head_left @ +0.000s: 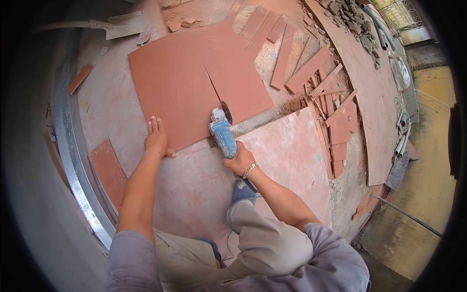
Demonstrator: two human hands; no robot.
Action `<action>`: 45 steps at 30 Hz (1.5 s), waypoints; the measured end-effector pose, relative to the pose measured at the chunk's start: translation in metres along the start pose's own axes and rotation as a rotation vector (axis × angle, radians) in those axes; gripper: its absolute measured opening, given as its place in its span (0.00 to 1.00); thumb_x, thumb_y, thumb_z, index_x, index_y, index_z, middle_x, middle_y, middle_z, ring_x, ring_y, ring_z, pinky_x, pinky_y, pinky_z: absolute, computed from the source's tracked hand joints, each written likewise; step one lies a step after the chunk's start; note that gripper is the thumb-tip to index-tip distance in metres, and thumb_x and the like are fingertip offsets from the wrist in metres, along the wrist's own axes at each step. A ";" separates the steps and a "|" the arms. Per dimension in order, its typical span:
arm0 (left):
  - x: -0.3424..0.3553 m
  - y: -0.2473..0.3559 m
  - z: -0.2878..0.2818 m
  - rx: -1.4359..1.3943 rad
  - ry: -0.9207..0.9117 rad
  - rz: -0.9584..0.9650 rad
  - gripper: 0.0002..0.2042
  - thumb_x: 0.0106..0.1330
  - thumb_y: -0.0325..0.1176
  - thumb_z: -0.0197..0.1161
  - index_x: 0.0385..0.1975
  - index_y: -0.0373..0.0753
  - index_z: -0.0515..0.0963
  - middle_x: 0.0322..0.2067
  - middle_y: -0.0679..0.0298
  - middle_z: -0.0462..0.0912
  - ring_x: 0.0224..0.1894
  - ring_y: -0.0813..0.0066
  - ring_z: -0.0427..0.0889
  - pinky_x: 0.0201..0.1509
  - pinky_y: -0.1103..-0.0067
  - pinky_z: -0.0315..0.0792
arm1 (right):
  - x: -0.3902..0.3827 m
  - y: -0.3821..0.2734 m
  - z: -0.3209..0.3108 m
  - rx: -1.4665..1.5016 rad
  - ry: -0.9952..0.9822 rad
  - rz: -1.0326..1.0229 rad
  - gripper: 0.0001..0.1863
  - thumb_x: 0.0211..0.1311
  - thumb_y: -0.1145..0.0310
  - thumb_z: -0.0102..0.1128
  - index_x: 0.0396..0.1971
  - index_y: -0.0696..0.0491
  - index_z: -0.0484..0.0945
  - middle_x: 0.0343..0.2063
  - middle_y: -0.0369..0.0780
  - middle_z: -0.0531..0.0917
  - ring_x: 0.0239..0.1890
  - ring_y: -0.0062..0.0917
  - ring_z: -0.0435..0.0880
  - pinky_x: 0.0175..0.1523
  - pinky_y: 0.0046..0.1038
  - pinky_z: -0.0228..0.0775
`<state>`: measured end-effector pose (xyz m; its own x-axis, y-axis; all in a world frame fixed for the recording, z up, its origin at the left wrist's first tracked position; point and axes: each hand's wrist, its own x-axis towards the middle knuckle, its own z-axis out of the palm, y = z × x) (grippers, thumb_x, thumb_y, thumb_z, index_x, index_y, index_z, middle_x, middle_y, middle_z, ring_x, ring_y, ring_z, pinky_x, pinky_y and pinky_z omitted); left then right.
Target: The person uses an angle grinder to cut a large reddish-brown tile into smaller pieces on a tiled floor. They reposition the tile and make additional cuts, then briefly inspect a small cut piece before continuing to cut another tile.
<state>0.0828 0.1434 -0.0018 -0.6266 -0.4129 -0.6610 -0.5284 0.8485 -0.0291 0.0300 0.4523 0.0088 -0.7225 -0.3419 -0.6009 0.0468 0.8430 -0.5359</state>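
Observation:
A large square red tile (170,78) lies flat on the dusty floor before me. My right hand (240,159) is wrapped round the body of a blue angle grinder (224,137). Its dark disc (226,112) stands upright at the tile, near the edge closest to me. From the disc a dark narrow line (211,82) runs away across the tile, tapering toward its middle. Flat on the tile's near left corner rests my left hand (156,139), fingers stretched out and holding nothing.
Cut red tile strips (304,70) lie scattered at the far right, with broken pieces (343,126) piled nearer. A metal channel (73,160) runs along the left wall. A shovel blade (125,25) lies at the far left, and grey rubble (357,24) at the far right.

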 end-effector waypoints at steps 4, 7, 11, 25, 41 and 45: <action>-0.003 0.001 -0.001 -0.002 0.018 0.015 0.77 0.31 0.44 0.91 0.79 0.32 0.35 0.80 0.48 0.32 0.82 0.52 0.39 0.79 0.67 0.61 | 0.002 -0.001 0.002 0.024 0.017 -0.007 0.47 0.46 0.56 0.70 0.63 0.65 0.63 0.42 0.62 0.85 0.47 0.57 0.85 0.55 0.45 0.78; -0.006 0.003 -0.002 0.003 0.030 0.007 0.76 0.33 0.42 0.91 0.79 0.34 0.35 0.81 0.51 0.32 0.83 0.55 0.38 0.78 0.67 0.62 | 0.001 -0.003 0.002 0.054 0.010 0.002 0.46 0.46 0.56 0.70 0.63 0.65 0.63 0.42 0.63 0.85 0.46 0.58 0.85 0.55 0.45 0.78; -0.005 0.005 -0.002 0.009 0.027 0.007 0.77 0.32 0.42 0.91 0.79 0.34 0.35 0.81 0.50 0.31 0.83 0.55 0.38 0.79 0.68 0.61 | -0.004 -0.004 -0.003 0.035 -0.028 0.021 0.46 0.47 0.56 0.70 0.62 0.65 0.63 0.42 0.62 0.85 0.46 0.57 0.86 0.54 0.44 0.79; -0.003 0.003 0.001 0.017 0.037 0.011 0.77 0.32 0.45 0.91 0.79 0.34 0.34 0.81 0.51 0.31 0.83 0.57 0.38 0.79 0.69 0.61 | -0.009 0.005 -0.001 0.049 -0.038 0.031 0.48 0.45 0.55 0.73 0.65 0.63 0.64 0.41 0.62 0.85 0.45 0.55 0.86 0.53 0.43 0.79; 0.000 0.003 0.003 0.025 0.036 0.008 0.77 0.32 0.44 0.91 0.79 0.34 0.35 0.81 0.50 0.33 0.83 0.56 0.39 0.79 0.68 0.61 | -0.012 0.006 -0.002 0.047 -0.046 0.033 0.46 0.45 0.55 0.72 0.64 0.62 0.65 0.40 0.61 0.85 0.44 0.56 0.86 0.52 0.43 0.79; -0.001 0.004 0.003 0.027 0.041 0.005 0.77 0.31 0.44 0.91 0.79 0.34 0.35 0.81 0.50 0.33 0.83 0.56 0.39 0.79 0.68 0.62 | -0.014 0.008 -0.003 0.066 -0.072 0.030 0.46 0.46 0.55 0.71 0.63 0.64 0.63 0.41 0.63 0.85 0.46 0.57 0.86 0.54 0.44 0.79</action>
<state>0.0826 0.1483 -0.0032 -0.6524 -0.4212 -0.6301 -0.5099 0.8590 -0.0463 0.0383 0.4649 0.0142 -0.6688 -0.3480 -0.6570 0.1146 0.8249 -0.5536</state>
